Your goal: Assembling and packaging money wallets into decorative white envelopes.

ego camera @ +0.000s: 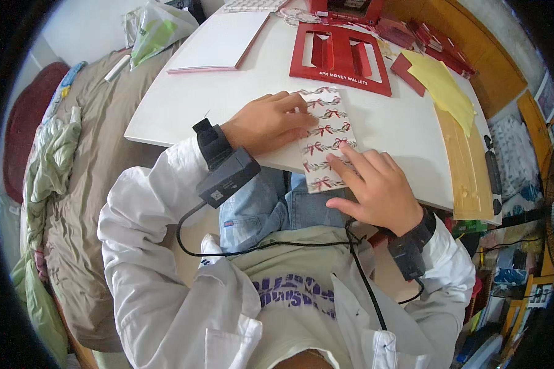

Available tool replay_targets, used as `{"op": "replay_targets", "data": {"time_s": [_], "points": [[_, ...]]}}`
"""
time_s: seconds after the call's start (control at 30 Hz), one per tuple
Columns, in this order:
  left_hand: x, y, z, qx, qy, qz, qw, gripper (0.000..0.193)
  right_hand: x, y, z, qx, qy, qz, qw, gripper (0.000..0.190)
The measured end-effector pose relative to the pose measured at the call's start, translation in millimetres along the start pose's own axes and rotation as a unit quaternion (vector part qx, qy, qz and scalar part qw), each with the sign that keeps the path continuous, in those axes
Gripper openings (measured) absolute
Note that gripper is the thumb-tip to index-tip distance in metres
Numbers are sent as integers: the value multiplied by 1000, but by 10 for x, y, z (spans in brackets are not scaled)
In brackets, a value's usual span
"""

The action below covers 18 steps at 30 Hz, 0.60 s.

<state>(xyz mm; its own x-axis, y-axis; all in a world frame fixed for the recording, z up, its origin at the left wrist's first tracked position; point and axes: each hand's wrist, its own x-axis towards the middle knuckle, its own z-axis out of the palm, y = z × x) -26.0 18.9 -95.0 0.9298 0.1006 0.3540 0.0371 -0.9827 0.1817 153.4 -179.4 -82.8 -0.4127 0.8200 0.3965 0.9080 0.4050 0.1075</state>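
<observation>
A white paper wallet printed with red bows and green sprigs [327,138] lies at the near edge of the white table, its lower end sticking out over the lap. My left hand [274,121] rests against its upper left side, fingers bent over the edge. On its lower right part lie the fingertips of my right hand [374,184], the fingers spread and the thumb apart. Neither hand is closed around it. Beyond it lies a red cardboard sleeve with two cut-out windows [341,76].
A white pad [221,41] lies at the back left. Yellow paper [445,87], a dark red card [406,74] and a tan strip [466,170] are on the right. Stacked red packs [443,46] stand at the back right. Black cables [258,249] run from both wrist devices across the lap.
</observation>
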Motion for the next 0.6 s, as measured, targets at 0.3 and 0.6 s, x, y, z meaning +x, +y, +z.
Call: {"op": "replay_targets", "data": {"time_s": [0.3, 0.6], "points": [[56, 46, 78, 46, -13, 30, 998, 60, -34, 166, -230, -19, 43, 26, 999, 36], [77, 34, -42, 82, 2, 16, 997, 53, -164, 233, -142, 50, -12, 25, 998, 31]]}}
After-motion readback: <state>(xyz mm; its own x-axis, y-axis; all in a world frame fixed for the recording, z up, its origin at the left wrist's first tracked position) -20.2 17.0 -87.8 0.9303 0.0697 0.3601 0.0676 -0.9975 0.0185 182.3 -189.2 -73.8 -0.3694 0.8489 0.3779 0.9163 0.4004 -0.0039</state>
